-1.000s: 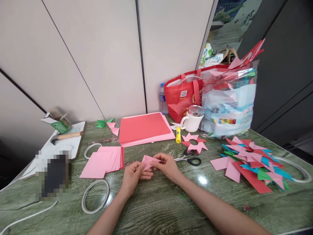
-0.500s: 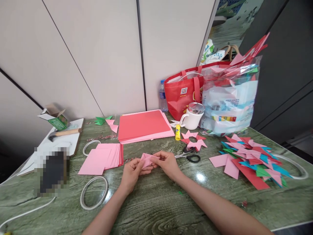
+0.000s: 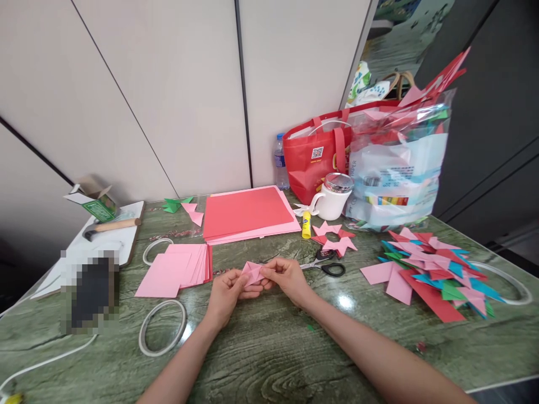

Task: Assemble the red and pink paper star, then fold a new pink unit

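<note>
Both of my hands pinch a small folded pink paper piece (image 3: 252,272) just above the green table (image 3: 269,348). My left hand (image 3: 225,292) grips its left side with fingers curled. My right hand (image 3: 286,278) pinches its right edge. A fanned stack of pink paper squares (image 3: 177,272) lies to the left of my hands. Black-handled scissors (image 3: 326,266) lie just right of my right hand.
Large red and pink sheets (image 3: 246,216) lie behind. A glue stick (image 3: 306,224), a white mug (image 3: 332,203), a pink star ring (image 3: 334,240), a red bag (image 3: 314,160) and a plastic bag (image 3: 396,168) stand at the back right. Coloured folded pieces (image 3: 429,272) are heaped right. A tape ring (image 3: 162,326) and a hammer (image 3: 112,227) sit left.
The pink piece looks smaller and more folded in, and my fingers have closed tighter around it. The view has tilted slightly.
</note>
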`<state>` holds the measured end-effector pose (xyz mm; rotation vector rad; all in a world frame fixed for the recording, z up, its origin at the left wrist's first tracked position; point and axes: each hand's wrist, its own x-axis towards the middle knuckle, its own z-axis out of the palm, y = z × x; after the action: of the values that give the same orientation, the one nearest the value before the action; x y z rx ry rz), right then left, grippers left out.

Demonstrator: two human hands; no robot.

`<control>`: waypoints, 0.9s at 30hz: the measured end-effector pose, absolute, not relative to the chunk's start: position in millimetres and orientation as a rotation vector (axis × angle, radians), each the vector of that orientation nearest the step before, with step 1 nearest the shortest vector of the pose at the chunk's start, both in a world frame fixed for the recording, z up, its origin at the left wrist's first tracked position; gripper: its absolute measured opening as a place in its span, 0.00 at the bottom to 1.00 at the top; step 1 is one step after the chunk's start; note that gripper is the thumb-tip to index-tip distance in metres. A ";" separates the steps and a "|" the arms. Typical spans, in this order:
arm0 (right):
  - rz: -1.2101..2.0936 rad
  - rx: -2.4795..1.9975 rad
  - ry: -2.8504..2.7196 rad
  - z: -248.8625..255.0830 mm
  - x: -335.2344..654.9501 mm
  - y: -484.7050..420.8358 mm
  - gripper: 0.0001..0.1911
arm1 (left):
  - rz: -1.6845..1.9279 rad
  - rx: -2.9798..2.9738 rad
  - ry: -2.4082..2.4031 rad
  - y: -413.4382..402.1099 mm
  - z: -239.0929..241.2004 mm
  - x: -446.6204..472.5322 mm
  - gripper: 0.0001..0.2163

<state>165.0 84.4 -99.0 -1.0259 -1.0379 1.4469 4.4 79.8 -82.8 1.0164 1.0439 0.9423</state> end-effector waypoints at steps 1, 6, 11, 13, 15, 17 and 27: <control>1.439 -1.038 -1.053 -99.2 164.8 84.4 0.19 | 0.943 1.018 1.046 79.5 -82.0 4.5 0.18; 1.401 -1.053 -1.124 -98.0 161.9 80.5 0.20 | 0.925 1.057 1.080 78.0 -77.2 4.8 0.18; 1.329 -1.078 -1.230 -97.3 161.1 78.0 0.16 | 0.875 1.078 1.051 77.3 -76.6 4.4 0.17; 1.320 -1.102 -1.200 -98.3 162.0 80.1 0.18 | 0.893 1.076 1.042 77.0 -76.7 4.0 0.18; 1.319 -1.106 -1.167 -99.4 162.9 82.5 0.19 | 0.913 1.071 1.042 76.8 -76.2 3.6 0.18; 1.319 -1.099 -1.155 -99.8 163.5 83.9 0.20 | 0.916 1.070 1.050 76.4 -75.3 3.4 0.17; 1.413 -1.046 -1.143 -95.3 161.3 79.2 0.19 | 0.937 1.110 1.084 77.6 -74.4 1.3 0.16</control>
<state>161.3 79.2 -95.3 -1.0461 -1.1426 1.4129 1.3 77.6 -74.4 1.1104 1.0838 0.9367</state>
